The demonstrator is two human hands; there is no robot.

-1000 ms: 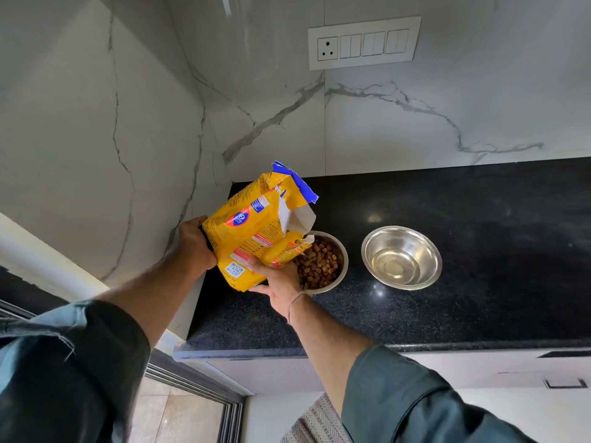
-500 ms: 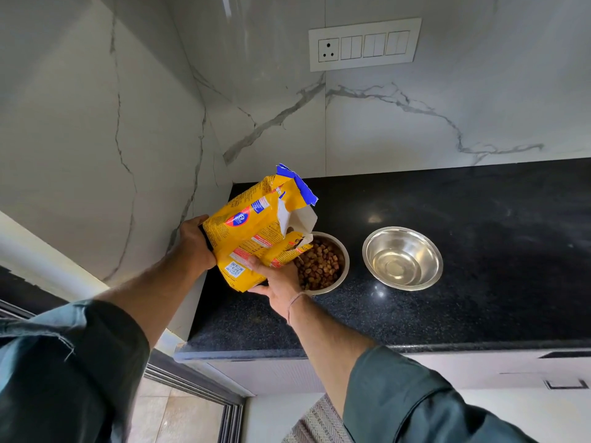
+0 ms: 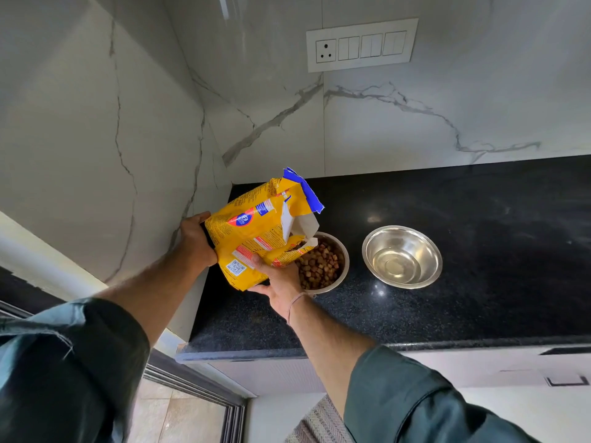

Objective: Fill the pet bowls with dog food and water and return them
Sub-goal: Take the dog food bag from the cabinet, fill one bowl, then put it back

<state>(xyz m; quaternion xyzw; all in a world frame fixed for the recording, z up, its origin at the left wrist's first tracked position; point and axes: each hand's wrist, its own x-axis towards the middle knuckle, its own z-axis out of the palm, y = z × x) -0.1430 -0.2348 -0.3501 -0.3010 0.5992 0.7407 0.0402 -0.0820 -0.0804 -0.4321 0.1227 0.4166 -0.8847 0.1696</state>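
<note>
Black speckled stone counter (image 3: 447, 318) runs into a corner of white, grey-veined marble wall (image 3: 96, 123). White switch plate (image 3: 361, 44) with one socket sits high on the back wall.

I see both hands on a yellow dog food bag (image 3: 252, 231). It is held above the counter's left end, tilted, with its torn, blue-edged mouth pointing right and down. Left hand (image 3: 195, 243) grips the bag's bottom end; its fingers wrap behind the bag, out of my sight. Right hand (image 3: 281, 279) cups the bag from below near the mouth, thumb pressed on the printed face, fingers curled under. Thin thread band (image 3: 295, 303) circles the right wrist.

Steel food bowl (image 3: 347, 263) stands on the counter directly under the bag's mouth, its left part hidden by bag and right hand. Brown kibble (image 3: 319, 266) covers the visible inside. I cannot tell whether any pieces are falling.

Second bowl (image 3: 425, 251), also steel, stands just right of the food bowl, close but not touching. Its inside shines; whether it holds clear water I cannot tell.

Dark green sleeves (image 3: 64, 362) cover both upper forearms. Below the counter edge: tan floor tile (image 3: 179, 417) and a corner of striped rug (image 3: 319, 423).
</note>
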